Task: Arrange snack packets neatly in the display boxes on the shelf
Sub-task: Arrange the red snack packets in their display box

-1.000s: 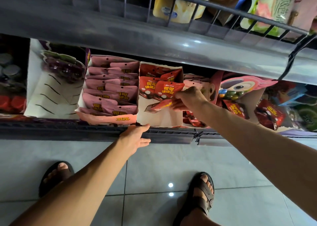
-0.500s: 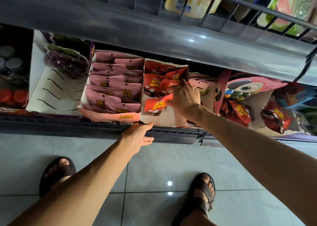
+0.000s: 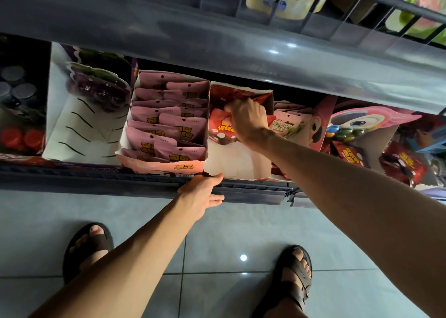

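A white display box (image 3: pixel 237 164) in the middle of the low shelf holds red snack packets (image 3: pixel 220 129) at its back; its front half is bare. My right hand (image 3: pixel 247 118) reaches into this box from the right, fingers closed on a red packet among the others. My left hand (image 3: pixel 201 193) rests at the shelf's front rail, thumb touching the box's front left corner, holding nothing. Left of it, a pink display box (image 3: pixel 159 166) is packed with rows of pink snack packets (image 3: pixel 169 124).
A white box with purple grape packets (image 3: pixel 96 85) stands further left, beside dark jars (image 3: pixel 14 85). Right of the red box are a pink cartoon box (image 3: pixel 321 124), a candy display (image 3: pixel 350 127) and loose red packets (image 3: pixel 400 163). An upper shelf edge (image 3: pixel 241 49) overhangs. Tiled floor and my sandalled feet lie below.
My right hand has carried a red packet from the front right of the white box to the back, in among the other red packets. My left hand has stayed at the box's front corner.
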A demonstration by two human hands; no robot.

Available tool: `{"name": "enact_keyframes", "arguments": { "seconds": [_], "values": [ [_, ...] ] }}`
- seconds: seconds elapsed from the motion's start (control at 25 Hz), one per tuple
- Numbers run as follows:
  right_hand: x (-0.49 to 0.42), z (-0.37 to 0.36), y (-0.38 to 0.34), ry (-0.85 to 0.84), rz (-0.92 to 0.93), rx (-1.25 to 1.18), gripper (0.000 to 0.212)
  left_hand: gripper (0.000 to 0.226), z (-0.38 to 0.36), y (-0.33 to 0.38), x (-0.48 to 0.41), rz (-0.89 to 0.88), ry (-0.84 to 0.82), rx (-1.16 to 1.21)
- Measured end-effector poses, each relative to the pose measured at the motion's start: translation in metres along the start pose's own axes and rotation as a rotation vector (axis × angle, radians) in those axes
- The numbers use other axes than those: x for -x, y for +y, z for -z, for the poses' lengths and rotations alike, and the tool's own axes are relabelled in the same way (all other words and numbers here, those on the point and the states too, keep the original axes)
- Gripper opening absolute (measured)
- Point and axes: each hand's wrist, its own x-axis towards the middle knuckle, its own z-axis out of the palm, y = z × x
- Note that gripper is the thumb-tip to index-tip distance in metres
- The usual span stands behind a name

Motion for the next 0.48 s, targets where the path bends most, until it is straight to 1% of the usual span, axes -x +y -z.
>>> {"name": "enact_keyframes", "arguments": {
  "seconds": [0.12, 0.24, 0.36, 0.4, 0.48],
  "values": [
    [-0.005, -0.013, -0.007, -0.035, -0.004, -0.018, 0.015, 0.042, 0.000, 0.000, -0.002, 0.000, 0.010, 0.006],
    [-0.005, -0.020, -0.008, -0.014, 0.006, -0.017, 0.016, 0.041, 0.000, -0.001, -0.004, -0.004, 0.012, 0.010],
    [-0.001, -0.017, -0.005, -0.009, 0.048, -0.040, 0.011, 0.042, 0.000, -0.001, -0.005, 0.006, -0.004, 0.010],
    [0.000, -0.013, -0.004, -0.006, 0.068, -0.050, 0.011, 0.042, -0.001, -0.002, -0.004, 0.008, -0.009, 0.007],
    [0.004, -0.002, 0.000, 0.030, 0.115, -0.090, 0.019, 0.041, 0.000, -0.001, -0.004, 0.001, -0.007, 0.003]
  ]
}}
